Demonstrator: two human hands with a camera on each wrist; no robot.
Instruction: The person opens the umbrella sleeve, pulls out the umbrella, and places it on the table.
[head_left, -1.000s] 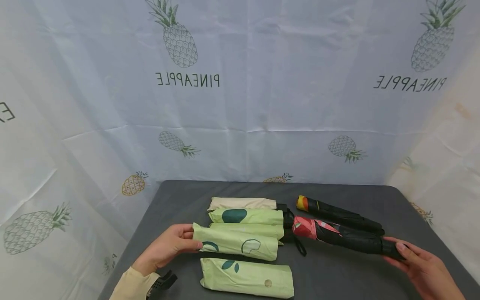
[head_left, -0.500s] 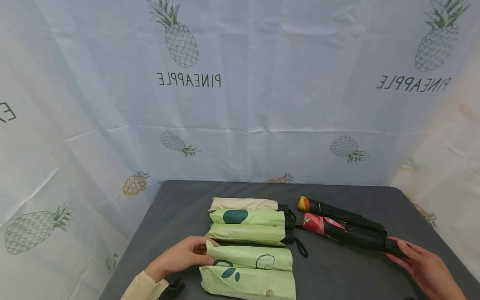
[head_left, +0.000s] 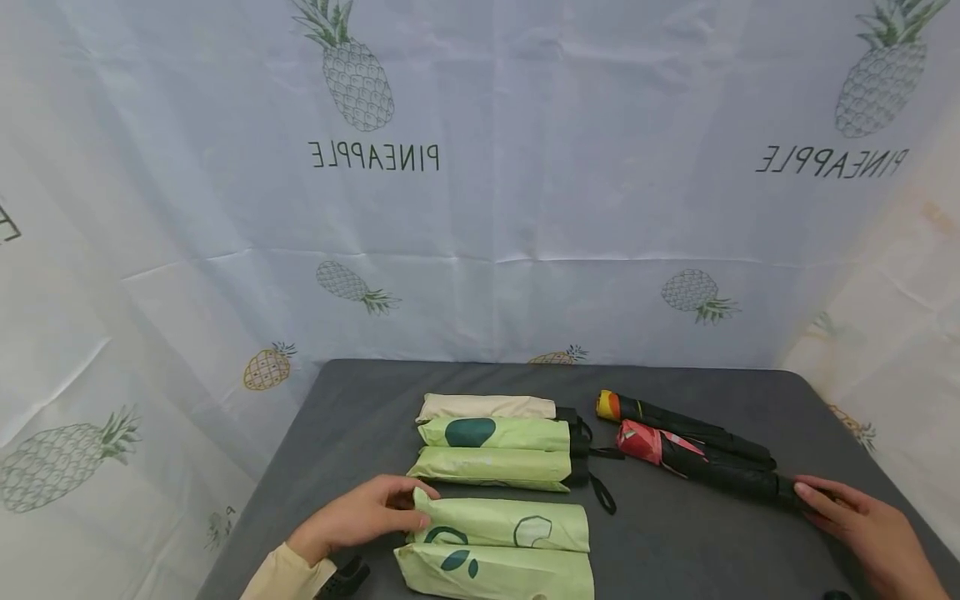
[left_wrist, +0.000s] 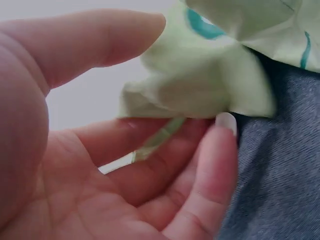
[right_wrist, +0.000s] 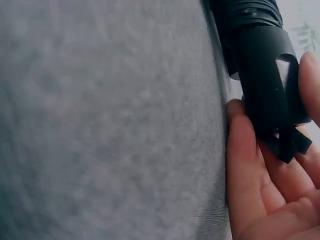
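My left hand (head_left: 367, 515) holds the left end of a pale green umbrella sleeve (head_left: 502, 521) with a dark green outline print. In the left wrist view, its loose cloth end (left_wrist: 195, 90) lies between thumb and fingers. Directly in front of it, touching along its edge, is another green sleeve (head_left: 517, 571) with leaf prints. My right hand (head_left: 862, 521) holds the handle end of a folded black umbrella (head_left: 727, 471) with a red printed tip. In the right wrist view, thumb and fingers lie on either side of the black handle (right_wrist: 265, 80).
Behind the held sleeve lie two green sleeved umbrellas (head_left: 491, 467) and a cream one (head_left: 487, 407), black handles to the right. Another black umbrella (head_left: 690, 429) with a yellow-orange tip lies at the back right. A pineapple-print curtain (head_left: 480, 208) rises behind the grey table (head_left: 360, 392).
My left hand has brought the green sleeve towards me, from against the rear row to beside the front sleeve. My right hand has shifted the red-tipped umbrella right, alongside the other black one.
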